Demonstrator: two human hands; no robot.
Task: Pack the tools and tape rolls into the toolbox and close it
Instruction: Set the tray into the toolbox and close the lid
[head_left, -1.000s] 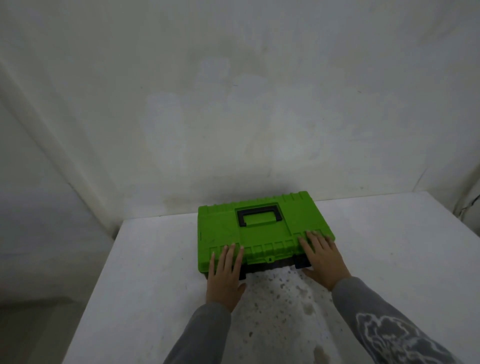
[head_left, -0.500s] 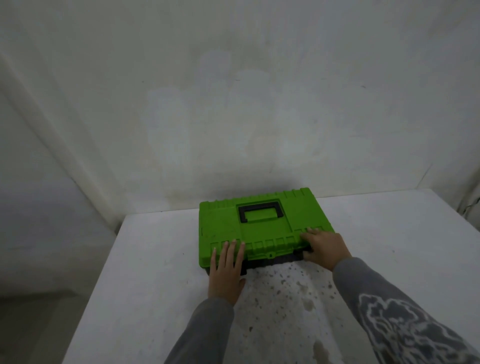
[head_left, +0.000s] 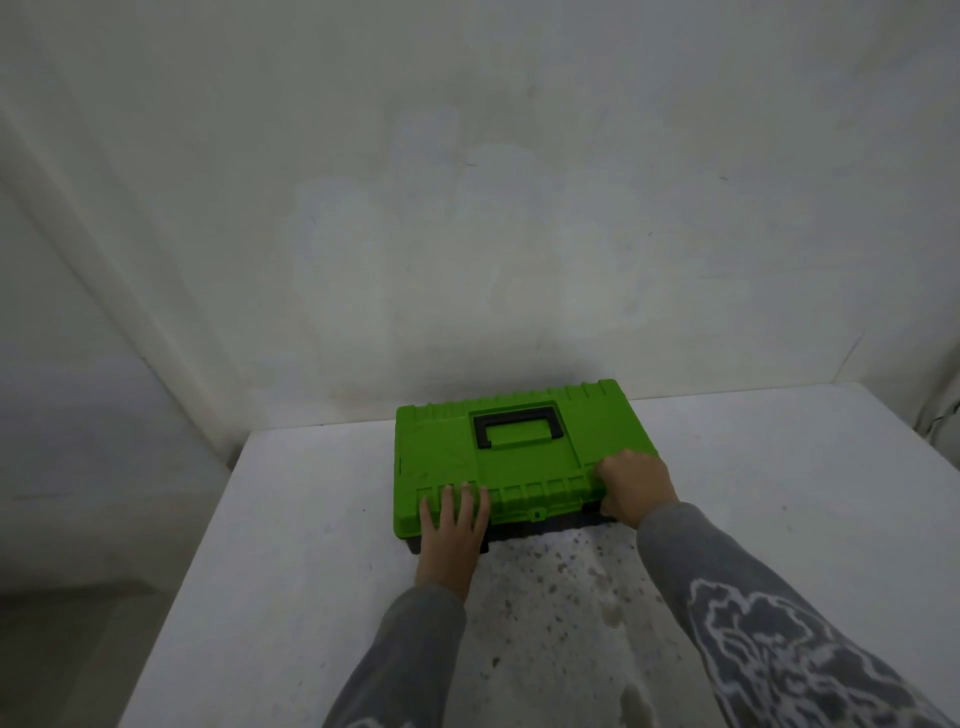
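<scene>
A bright green rectangular plastic toolbox (head_left: 519, 462) with a dark base lies flat and closed at the centre of the frame. It sits on a white speckled table (head_left: 311, 545), near the pale wall (head_left: 467, 208) behind. A black rectangular carry handle (head_left: 518, 426) lies folded into a recess in the lid.

The left hand (head_left: 453, 530) rests on the lid's near left edge. Its fingers are straight and slightly spread, and its palm hangs over the front of the box. The right hand (head_left: 634, 486) is at the near right corner, with its fingers curled over the lid's edge, gripping it. The thumb is hidden. The two hands are well apart, both on the toolbox's front side. Grey sleeves (head_left: 727, 597) come in from the lower edge of the frame, and the right one bears a white pattern.
</scene>
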